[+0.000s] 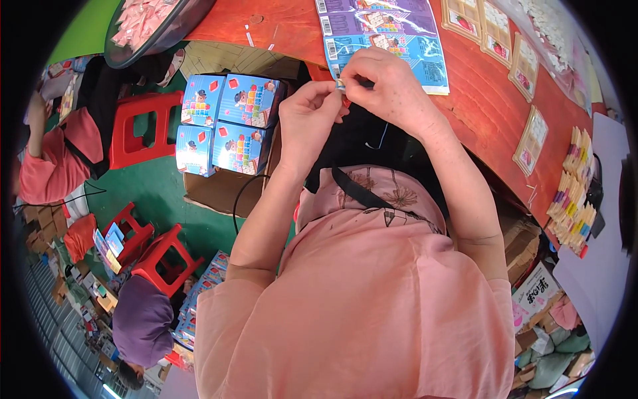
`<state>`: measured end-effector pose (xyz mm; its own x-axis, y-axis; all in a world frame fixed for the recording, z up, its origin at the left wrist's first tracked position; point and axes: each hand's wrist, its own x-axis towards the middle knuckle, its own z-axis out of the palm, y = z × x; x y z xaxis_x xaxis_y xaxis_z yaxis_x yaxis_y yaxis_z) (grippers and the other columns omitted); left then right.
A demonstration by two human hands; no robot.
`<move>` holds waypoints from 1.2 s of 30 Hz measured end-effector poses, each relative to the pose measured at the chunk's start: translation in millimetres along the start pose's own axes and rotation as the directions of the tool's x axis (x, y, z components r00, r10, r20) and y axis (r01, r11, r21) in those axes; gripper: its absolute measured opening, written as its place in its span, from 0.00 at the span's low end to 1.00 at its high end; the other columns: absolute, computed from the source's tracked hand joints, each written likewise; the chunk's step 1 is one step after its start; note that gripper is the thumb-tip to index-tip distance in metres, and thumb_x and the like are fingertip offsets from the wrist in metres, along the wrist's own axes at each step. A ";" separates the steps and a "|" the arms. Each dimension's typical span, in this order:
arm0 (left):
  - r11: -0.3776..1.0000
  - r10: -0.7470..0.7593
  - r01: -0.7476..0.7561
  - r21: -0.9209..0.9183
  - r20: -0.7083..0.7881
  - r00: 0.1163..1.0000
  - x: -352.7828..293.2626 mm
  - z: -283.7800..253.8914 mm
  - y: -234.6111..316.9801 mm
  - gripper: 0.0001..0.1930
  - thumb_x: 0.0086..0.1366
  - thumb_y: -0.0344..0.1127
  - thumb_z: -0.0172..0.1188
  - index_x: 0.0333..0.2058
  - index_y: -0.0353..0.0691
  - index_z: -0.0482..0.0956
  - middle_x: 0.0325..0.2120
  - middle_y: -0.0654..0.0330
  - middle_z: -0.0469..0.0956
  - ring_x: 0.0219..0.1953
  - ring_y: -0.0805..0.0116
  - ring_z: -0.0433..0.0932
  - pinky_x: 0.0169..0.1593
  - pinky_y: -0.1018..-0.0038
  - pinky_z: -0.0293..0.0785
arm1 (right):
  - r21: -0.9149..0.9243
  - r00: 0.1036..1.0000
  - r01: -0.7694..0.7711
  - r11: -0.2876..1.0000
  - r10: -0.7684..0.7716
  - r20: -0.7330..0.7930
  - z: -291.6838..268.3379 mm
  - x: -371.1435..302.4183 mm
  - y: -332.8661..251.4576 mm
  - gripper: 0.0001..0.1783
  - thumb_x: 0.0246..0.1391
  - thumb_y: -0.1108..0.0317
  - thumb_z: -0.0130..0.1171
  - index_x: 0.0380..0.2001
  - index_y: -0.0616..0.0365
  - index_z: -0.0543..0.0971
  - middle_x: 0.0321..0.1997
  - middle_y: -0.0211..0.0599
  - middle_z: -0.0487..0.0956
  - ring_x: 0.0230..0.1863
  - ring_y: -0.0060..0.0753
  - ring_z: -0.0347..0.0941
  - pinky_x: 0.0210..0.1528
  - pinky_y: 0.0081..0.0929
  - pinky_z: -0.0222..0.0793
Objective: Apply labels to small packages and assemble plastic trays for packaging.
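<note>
My left hand (310, 118) and my right hand (392, 88) meet at the near edge of the red table. Between their pinched fingertips is a tiny pale and bluish piece (340, 85), too small to name. Just beyond my right hand lie printed sheets (379, 25) in purple and blue, partly covered by that hand. Below and left of my left hand, several blue printed boxes (247, 101) sit in an open brown carton (219, 193).
Small pink packets fill a dark basin (114, 58) at upper left. Clear trays (530, 141) and bundled colourful sticks (573, 193) lie on the red table (465, 113) at right. Red stools (166, 256) stand at left, near a person in pink (60, 159) and one in purple (141, 319).
</note>
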<state>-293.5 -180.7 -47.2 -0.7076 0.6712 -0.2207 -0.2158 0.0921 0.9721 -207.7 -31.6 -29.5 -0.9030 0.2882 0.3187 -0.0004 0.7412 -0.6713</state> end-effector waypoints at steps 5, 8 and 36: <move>0.963 -0.131 0.137 -0.232 0.041 0.990 7.9 -1.6 3.0 0.07 0.67 0.29 0.61 0.35 0.29 0.82 0.23 0.60 0.81 0.23 0.76 0.78 0.26 0.80 0.71 | 0.019 0.996 0.015 1.000 -0.014 -0.088 3.0 -7.7 4.7 0.04 0.50 0.75 0.61 0.30 0.61 0.77 0.32 0.36 0.79 0.35 0.35 0.77 0.38 0.32 0.73; 0.991 -0.105 0.092 -0.093 -0.142 0.984 9.4 5.0 2.2 0.08 0.66 0.30 0.62 0.34 0.29 0.82 0.22 0.60 0.80 0.20 0.78 0.76 0.24 0.80 0.70 | 0.302 0.939 -0.237 0.923 0.298 -0.171 -7.2 -21.2 3.6 0.03 0.57 0.73 0.61 0.34 0.60 0.78 0.37 0.33 0.81 0.37 0.26 0.77 0.40 0.28 0.74; 0.879 -0.129 0.340 -0.333 0.521 0.844 -47.0 158.3 75.6 0.17 0.76 0.34 0.50 0.57 0.33 0.75 0.44 0.54 0.82 0.35 0.65 0.82 0.40 0.71 0.79 | -0.442 0.701 -0.395 0.806 -0.047 -0.712 -127.8 -183.0 -58.8 0.24 0.41 0.74 0.67 0.46 0.54 0.81 0.57 0.44 0.73 0.61 0.47 0.67 0.62 0.45 0.61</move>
<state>-170.0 -88.8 49.4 -0.2189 0.9377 -0.2698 -0.6545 0.0640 0.7533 12.5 -50.4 37.2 -0.3273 0.5988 0.7309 0.5457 0.7513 -0.3712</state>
